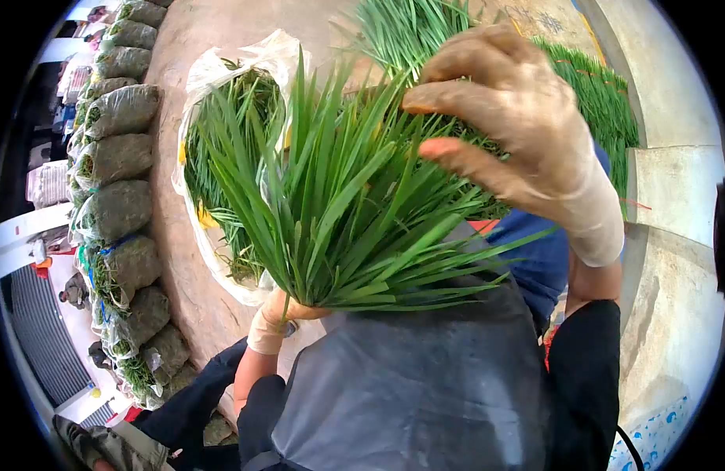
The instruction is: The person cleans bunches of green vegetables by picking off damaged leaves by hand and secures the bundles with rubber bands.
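Note:
A bunch of long, flat green leaves that look like garlic chives (339, 212) fans out in front of my chest. My left hand (282, 318), in a pale thin glove, is wrapped round the gathered lower end of the bunch; the leaves hide part of the fingers. Above the leaf tips on the right, my gloved right hand (512, 118) is raised with thumb and fingers apart, holding nothing. Its fingertips are stained orange-brown. A dark grey apron (417, 385) covers my lap under the bunch.
An open white plastic bag (191, 149) full of greens stands on the floor to the left. More chives (406, 31) lie ahead, and tied bundles (598, 94) line the right wall (677, 188). Stuffed sacks (123, 153) form a row at far left.

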`<state>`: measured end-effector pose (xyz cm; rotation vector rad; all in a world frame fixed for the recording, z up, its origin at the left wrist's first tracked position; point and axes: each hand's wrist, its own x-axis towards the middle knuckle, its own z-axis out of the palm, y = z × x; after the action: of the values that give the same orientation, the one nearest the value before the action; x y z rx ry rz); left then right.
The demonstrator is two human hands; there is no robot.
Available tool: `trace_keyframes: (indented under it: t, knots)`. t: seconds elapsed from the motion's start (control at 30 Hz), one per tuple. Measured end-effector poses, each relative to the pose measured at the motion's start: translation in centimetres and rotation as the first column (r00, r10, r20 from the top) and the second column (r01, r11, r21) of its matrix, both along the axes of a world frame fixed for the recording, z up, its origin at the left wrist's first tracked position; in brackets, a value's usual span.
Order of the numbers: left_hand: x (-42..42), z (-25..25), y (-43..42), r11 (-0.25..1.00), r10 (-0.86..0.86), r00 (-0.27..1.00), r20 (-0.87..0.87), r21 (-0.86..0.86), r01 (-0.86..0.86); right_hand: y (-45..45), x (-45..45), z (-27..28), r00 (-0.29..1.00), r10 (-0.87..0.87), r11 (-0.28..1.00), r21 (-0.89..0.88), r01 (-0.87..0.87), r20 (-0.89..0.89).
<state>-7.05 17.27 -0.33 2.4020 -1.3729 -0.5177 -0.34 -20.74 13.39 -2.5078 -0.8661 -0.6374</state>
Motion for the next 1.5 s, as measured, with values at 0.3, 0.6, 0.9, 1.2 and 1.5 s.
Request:
trace_keyframes:
  t: [0.3, 0.6, 0.9, 1.2, 1.5]
  knots:
    - [-2.0, -2.5, 3.4, 0.982, 0.139, 0.957, -0.253, -0.087, -0.166, 2.2, -0.4, -5.9, 0.878, 0.359, 0.793, 0.600, -0.108, -0.316]
    - [-2.4, -0.6, 3.5, 1.000, 0.028, 0.998, -0.059, -0.008, -0.028, -1.8, -2.6, -6.1, 0.962, -0.143, 0.952, 0.232, 0.197, -0.232]
    - [-1.8, -0.6, 2.5, 0.994, 0.052, 0.969, -0.243, -0.079, -0.073, 5.3, 0.0, -7.1, 0.956, 0.275, 0.961, 0.060, -0.270, -0.097]
    - [-1.8, 0.7, 2.1, 0.993, 0.088, 0.991, -0.100, 0.087, -0.079, -2.6, -1.2, -8.1, 0.952, -0.194, 0.934, 0.253, 0.253, -0.237]
    - [-0.7, -0.3, 2.0, 0.999, 0.003, 0.998, -0.055, -0.036, -0.005, 0.0, -1.0, -7.3, 0.956, 0.096, 0.994, 0.075, -0.078, -0.278]
